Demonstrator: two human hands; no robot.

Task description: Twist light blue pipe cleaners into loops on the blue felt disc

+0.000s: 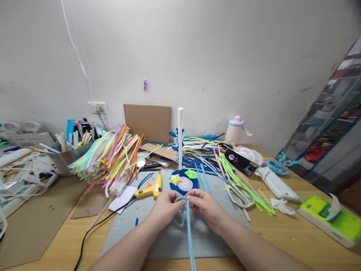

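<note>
Light blue pipe cleaners (190, 229) are pinched between my two hands; part of them is bent into loops, and a long straight length hangs down toward me. My left hand (168, 206) grips the looped part with thumb and forefinger. Close beside it, my right hand (203, 205) pinches the same piece near the top of the straight length. Just beyond my fingers stands a round blue base (194, 189) carrying a yellow star (176, 179), a green star (191, 174) and a tall white post (180, 143) with blue curls around it.
A yellow glue gun (149, 188) lies left on the grey cutting mat (124, 235), its black cord trailing forward. Scissors (238, 192), a phone (241, 162) and green pipe cleaners (242, 180) lie right. A large pipe cleaner bundle (109, 158) sits left; a tissue pack (332, 218) lies far right.
</note>
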